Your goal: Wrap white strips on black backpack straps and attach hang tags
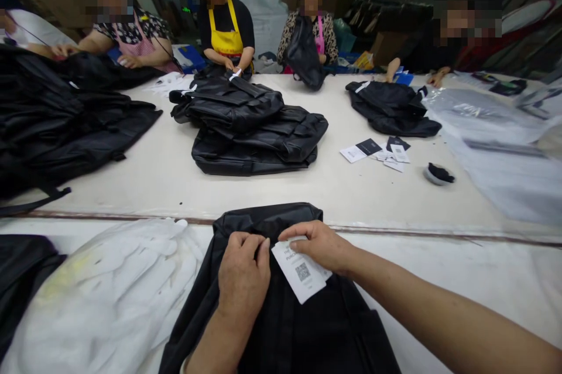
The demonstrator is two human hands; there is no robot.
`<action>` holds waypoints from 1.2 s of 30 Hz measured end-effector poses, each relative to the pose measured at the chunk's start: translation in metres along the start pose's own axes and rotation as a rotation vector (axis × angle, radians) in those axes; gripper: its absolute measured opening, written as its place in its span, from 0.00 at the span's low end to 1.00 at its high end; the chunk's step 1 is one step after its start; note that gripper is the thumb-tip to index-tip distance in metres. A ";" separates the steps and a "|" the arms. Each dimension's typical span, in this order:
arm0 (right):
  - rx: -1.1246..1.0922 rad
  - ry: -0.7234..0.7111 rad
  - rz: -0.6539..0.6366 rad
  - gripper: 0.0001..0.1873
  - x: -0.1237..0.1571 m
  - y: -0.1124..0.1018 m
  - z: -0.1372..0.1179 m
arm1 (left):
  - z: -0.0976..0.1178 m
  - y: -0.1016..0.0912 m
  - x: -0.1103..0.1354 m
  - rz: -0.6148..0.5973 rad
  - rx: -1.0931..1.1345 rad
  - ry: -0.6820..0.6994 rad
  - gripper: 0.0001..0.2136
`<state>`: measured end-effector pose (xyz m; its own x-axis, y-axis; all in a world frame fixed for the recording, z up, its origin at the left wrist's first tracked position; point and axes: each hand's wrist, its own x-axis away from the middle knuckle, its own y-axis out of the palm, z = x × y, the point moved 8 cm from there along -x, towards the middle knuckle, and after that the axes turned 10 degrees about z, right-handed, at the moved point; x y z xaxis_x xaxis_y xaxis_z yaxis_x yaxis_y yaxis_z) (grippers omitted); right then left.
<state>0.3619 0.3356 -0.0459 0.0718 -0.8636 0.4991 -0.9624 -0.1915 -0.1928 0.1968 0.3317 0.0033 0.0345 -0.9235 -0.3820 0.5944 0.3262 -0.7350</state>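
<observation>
A black backpack (281,327) lies flat on the white table (175,181) right in front of me. My left hand (243,274) rests on its upper part with the fingers curled and pinched at the fabric near the top. My right hand (318,245) pinches the top edge of a white paper tag (301,271) printed with a QR code, which lies on the backpack. The two hands almost touch at the tag's upper left corner.
A clear bag of white packing pieces (109,298) lies at my left. A stack of black backpacks (254,128) sits mid-table, more at far left (61,122) and right (390,107). Loose tags (377,151) and plastic sheets (496,146) lie right. Several people work along the far side.
</observation>
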 end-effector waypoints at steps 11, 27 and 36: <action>-0.489 0.219 0.004 0.14 0.001 0.040 0.025 | -0.010 0.016 0.034 -0.362 0.398 -0.559 0.14; -0.468 0.286 0.001 0.07 -0.004 0.038 0.029 | -0.011 0.024 0.035 -0.389 0.357 -0.531 0.13; -0.251 0.190 0.122 0.03 0.000 0.026 0.024 | -0.019 0.024 0.039 -0.258 0.513 -0.703 0.12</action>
<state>0.3428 0.3193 -0.0709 -0.0750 -0.7662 0.6382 -0.9971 0.0492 -0.0582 0.1970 0.3073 -0.0404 0.2328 -0.9206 0.3136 0.9309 0.1175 -0.3460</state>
